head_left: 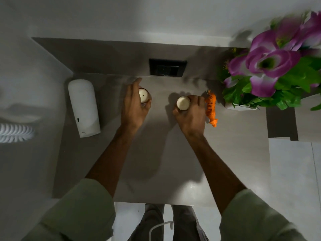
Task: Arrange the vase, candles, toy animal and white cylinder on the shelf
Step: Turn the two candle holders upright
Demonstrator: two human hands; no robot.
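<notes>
Seen from above, my left hand (134, 106) grips a small glass candle (143, 95) with white wax near the middle of the grey shelf (156, 162). My right hand (190, 113) grips a second white candle (183, 103) a little to the right. An orange toy tiger (211, 107) stands just right of my right hand, touching or almost touching the knuckles. The white cylinder (83, 106) stands at the shelf's left side. At the right, a white vase (240, 107) holds purple flowers with green leaves (271, 66).
A black socket plate (167, 67) is set in the wall behind the shelf. White walls close in the left side and back. My legs and a pale floor show below the shelf's front edge (156, 201). A dark gap lies right of the shelf.
</notes>
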